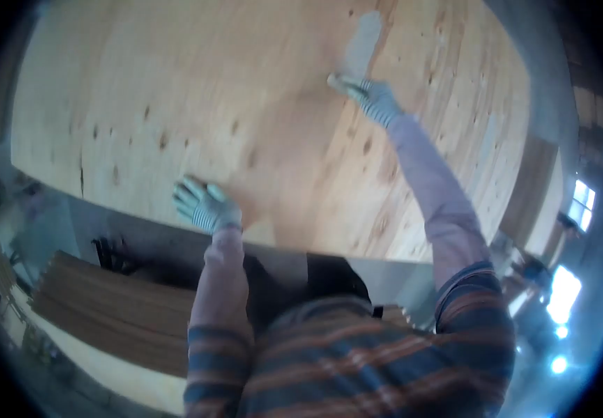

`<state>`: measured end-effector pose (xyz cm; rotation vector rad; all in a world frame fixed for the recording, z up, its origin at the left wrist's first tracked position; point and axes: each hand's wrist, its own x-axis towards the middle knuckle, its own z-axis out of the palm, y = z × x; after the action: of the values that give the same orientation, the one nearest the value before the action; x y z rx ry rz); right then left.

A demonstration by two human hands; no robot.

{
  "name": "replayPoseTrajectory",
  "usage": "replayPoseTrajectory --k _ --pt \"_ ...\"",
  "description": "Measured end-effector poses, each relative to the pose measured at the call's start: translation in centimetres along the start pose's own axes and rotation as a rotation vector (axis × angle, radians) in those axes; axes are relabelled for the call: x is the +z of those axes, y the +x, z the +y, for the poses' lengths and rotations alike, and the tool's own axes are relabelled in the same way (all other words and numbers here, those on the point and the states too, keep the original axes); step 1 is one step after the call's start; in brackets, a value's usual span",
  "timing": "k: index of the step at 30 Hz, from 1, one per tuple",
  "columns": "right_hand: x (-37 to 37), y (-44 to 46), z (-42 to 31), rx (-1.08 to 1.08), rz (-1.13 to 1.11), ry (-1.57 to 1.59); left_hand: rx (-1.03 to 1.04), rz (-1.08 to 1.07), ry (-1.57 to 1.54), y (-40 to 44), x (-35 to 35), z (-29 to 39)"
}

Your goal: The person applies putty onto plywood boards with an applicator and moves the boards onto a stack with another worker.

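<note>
A large pale plywood sheet [280, 139] with dark knots lies in front of me. My left hand [205, 204], in a light glove with a striped cuff, rests on the sheet near its front edge, open with its fingers apart. Farther out on the right, my right hand [375, 99], gloved alike, is closed low over the wood. What it grips, if anything, is too blurred to make out. Just beyond its fingers is a long pale grey patch [363, 45] on the plywood.
Brown stacked boards [120, 306] stand at the lower left, with a paler board [106, 362] along their side. Another brown panel [529, 184] shows past the sheet's right edge. A person [533, 273] is at the far right, near bright windows [582, 202].
</note>
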<state>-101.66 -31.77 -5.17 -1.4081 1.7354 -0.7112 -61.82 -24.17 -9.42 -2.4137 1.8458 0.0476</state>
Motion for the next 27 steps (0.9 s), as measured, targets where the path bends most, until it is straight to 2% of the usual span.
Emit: replayPoseTrajectory --k 1,4,6,7,9,10,11,13,15,16,17,19,20,21,23,25,27 --pt "3.9 -4.0 2.2 -0.237 0.024 0.155 -0.018 -0.022 -0.001 0.3 0.3 0.0" --pt "13.3 -18.4 -5.1 0.018 0.106 0.306 -0.029 -0.09 0.013 0.3 -1.5 0.4" --pt "18.9 -25.4 -8.9 0.036 0.196 0.029 -0.032 -0.167 0.046 0.8 -2.9 0.8" --pt "21.0 -27.9 -10.4 -0.041 0.215 -0.323 -0.023 -0.16 0.011 0.7 -2.6 0.6" --pt "27.2 -31.3 -10.9 0.149 0.266 -0.361 -0.009 -0.126 -0.067 0.7 -2.1 0.1" --pt "29.5 -31.7 -12.3 0.109 0.364 -0.359 0.002 -0.054 -0.141 0.4 -1.3 -0.2" --pt "30.5 -32.1 -14.0 0.17 0.394 -0.209 0.17 -0.055 -0.192 -0.3 -0.7 -1.1" --pt "31.3 -29.5 -19.1 0.217 0.472 0.12 0.509 0.019 -0.284 1.3 0.6 -2.9" --pt "33.1 -28.0 -19.7 0.335 0.546 0.934 0.907 -0.138 -0.516 6.6 -0.3 -6.1" --pt "32.4 -26.1 -20.7 0.418 0.499 1.279 0.924 -0.146 -0.467 10.2 -2.5 -8.3" --pt "31.5 -22.7 -21.9 0.36 0.433 1.133 0.935 -0.168 -0.417 13.9 -4.3 -10.6" --pt "30.9 -17.0 -24.6 0.297 0.385 0.916 0.65 -0.127 -0.186 22.3 -7.7 -16.1" --pt "31.2 -13.9 -25.9 0.274 0.391 0.85 0.535 -0.001 -0.168 26.6 -7.5 -19.2" --pt "31.0 -9.2 -26.5 0.261 0.439 0.87 0.42 0.115 -0.152 31.1 -6.5 -22.7" --pt "30.4 1.1 -31.5 -0.001 0.431 1.132 0.332 0.432 -0.08 39.7 0.6 -30.9" --pt "29.3 10.6 -35.2 -0.194 0.369 1.207 0.168 0.18 -0.169 43.1 -2.1 -34.3" --pt "28.6 20.7 -34.5 -0.225 0.204 1.286 0.118 0.218 -0.139 44.0 -1.5 -35.0"
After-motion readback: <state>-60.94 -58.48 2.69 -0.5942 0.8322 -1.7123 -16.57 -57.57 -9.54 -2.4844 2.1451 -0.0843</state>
